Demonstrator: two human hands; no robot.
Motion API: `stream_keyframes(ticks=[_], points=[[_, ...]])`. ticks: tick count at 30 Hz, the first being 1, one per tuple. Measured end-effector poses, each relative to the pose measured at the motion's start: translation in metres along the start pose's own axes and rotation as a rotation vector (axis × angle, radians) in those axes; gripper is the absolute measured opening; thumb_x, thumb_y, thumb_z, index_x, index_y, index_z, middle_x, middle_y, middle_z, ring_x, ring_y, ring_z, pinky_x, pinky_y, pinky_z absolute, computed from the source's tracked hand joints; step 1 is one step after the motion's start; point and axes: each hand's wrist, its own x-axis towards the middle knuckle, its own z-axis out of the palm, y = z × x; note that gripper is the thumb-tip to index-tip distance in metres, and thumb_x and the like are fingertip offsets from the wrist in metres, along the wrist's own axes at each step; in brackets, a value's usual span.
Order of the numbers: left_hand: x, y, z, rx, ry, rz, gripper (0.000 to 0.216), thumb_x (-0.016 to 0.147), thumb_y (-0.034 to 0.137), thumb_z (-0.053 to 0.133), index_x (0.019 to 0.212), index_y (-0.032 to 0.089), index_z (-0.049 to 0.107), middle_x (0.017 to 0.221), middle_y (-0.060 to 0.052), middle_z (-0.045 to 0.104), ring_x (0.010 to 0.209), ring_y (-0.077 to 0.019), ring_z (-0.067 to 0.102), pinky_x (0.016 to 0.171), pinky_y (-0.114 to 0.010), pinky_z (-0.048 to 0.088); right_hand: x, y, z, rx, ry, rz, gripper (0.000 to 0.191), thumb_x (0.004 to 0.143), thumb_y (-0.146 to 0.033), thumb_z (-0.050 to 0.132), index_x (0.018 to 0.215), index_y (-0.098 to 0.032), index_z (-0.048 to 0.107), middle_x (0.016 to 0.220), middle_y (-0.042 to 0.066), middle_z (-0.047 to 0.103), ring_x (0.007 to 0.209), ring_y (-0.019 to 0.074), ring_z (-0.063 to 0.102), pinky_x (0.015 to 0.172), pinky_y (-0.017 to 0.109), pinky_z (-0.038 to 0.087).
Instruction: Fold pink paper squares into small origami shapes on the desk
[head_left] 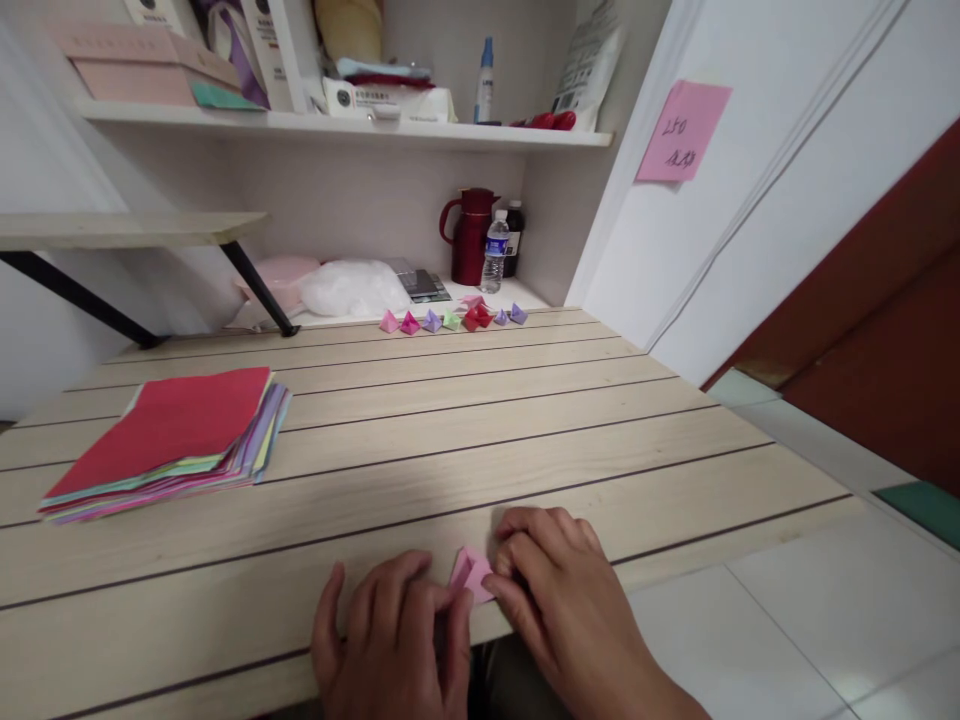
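Note:
A small folded piece of pink paper (472,574) lies at the table's near edge, between my two hands. My left hand (397,630) has its thumb and forefinger closed at the paper's left side, with the other fingers curled on the wood. From the right, my right hand (559,590) pinches the paper's right corner between thumb and bent forefinger. The fingertips partly cover the paper's lower and side edges.
A stack of coloured paper (172,430) with a red sheet on top lies at left. Several small folded paper shapes (450,319) line the table's back edge. Behind them stand a red jug (472,240) and a water bottle (494,252). A raised wooden shelf (127,230) overhangs the left back.

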Motion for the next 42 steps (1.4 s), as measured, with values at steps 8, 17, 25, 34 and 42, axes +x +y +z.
stream_keyframes(ticks=[8,17,25,34,42], points=[[-0.002,-0.004,0.002,0.055,-0.026,0.005,0.011,0.090,0.031,0.056,0.083,0.027,0.063,0.096,-0.002,0.073,0.090,-0.0216,0.065,0.112,-0.052,0.022,-0.005,0.003,-0.003,0.027,0.050,-0.098,0.015,0.099,-0.032,0.051,0.090,-0.023,0.060,0.101,0.004,0.065,0.088,0.0212,0.055,0.075,0.035,0.037],[-0.005,-0.008,-0.001,0.010,0.057,0.108,0.019,0.090,0.027,0.057,0.098,0.034,0.073,0.089,0.004,0.077,0.081,-0.0154,0.067,0.118,-0.045,0.017,-0.004,0.003,0.001,0.018,0.088,-0.105,0.023,0.101,-0.031,0.047,0.084,-0.021,0.059,0.086,0.002,0.064,0.078,0.0192,0.053,0.069,0.034,0.033],[0.009,-0.008,0.006,-0.015,0.030,0.010,0.010,0.087,0.034,0.061,0.087,0.034,0.071,0.090,0.002,0.073,0.088,-0.0211,0.062,0.112,-0.049,0.023,-0.004,0.002,-0.003,0.040,0.104,-0.044,0.015,0.099,-0.031,0.053,0.087,-0.023,0.059,0.104,0.005,0.065,0.095,0.0231,0.055,0.079,0.037,0.036],[0.011,-0.010,0.005,-0.052,-0.037,-0.023,0.017,0.089,0.032,0.057,0.078,0.034,0.070,0.098,0.001,0.073,0.093,-0.0229,0.062,0.107,-0.053,0.026,0.003,0.000,0.005,-0.039,0.100,-0.013,0.032,0.103,-0.036,0.040,0.080,-0.022,0.056,0.083,0.004,0.063,0.077,0.0218,0.052,0.072,0.037,0.036],[0.008,-0.012,0.003,-0.017,0.042,0.183,0.019,0.091,0.027,0.055,0.092,0.035,0.072,0.085,0.005,0.075,0.081,-0.0164,0.065,0.117,-0.049,0.018,-0.004,0.005,-0.005,0.057,0.149,-0.147,0.010,0.099,-0.027,0.054,0.098,-0.024,0.064,0.098,0.003,0.069,0.091,0.0200,0.059,0.079,0.034,0.040]])
